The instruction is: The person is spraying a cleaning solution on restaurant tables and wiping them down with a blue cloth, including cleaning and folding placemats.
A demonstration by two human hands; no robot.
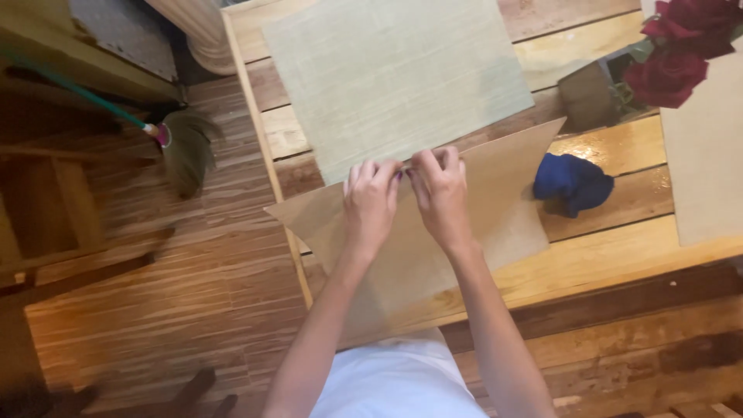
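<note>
Head view, looking down: nearest me at 6 o'clock is the person's white top (pixel 398 379), both forearms running up toward 12. I note the left hand (pixel 370 200) and right hand (pixel 439 193) side by side, knuckles up, fingers curled and pinching the far edge of a tan placemat (pixel 433 255) between fingertips. Both are closed on that edge; neither is the nearer, as both already hold it.

The tan placemat lies under and toward 6 o'clock of both hands, skewed on the wooden table (pixel 619 255), its long axis running roughly 8 to 2 o'clock, its near-left corner overhanging the table edge above the plank floor (pixel 193 294).

Just beyond the fingertips, toward 12, a pale green placemat (pixel 395 77) lies flat, its near edge touching or overlapped by the tan one; I cannot tell which.

At 3 o'clock, just off the tan placemat's right edge, sits a crumpled blue cloth (pixel 573 184). Farther, at 1 to 2 o'clock, red roses (pixel 681 46). At 10 o'clock, a broom (pixel 182 143) on the floor.
</note>
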